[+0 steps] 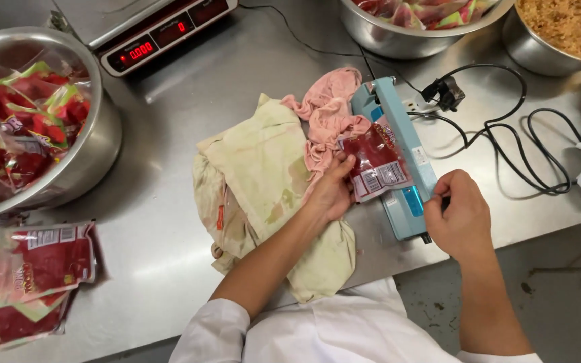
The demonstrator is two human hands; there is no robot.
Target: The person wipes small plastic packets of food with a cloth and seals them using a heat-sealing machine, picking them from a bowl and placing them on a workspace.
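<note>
A flat red pouch [374, 161] with clear plastic edges and a white label patch lies across the blue sealer [398, 154] near the middle of the steel table [189, 87], its right edge under the sealer's arm. The left hand [333, 191] rests on a stained cloth [263, 181], fingers curled, thumb and fingertips pinching the pouch's left edge. The right hand [457, 215] is closed around the near end of the sealer's arm, wrist bent, pressing down. A pink rag [324, 111] lies just beyond the pouch.
</note>
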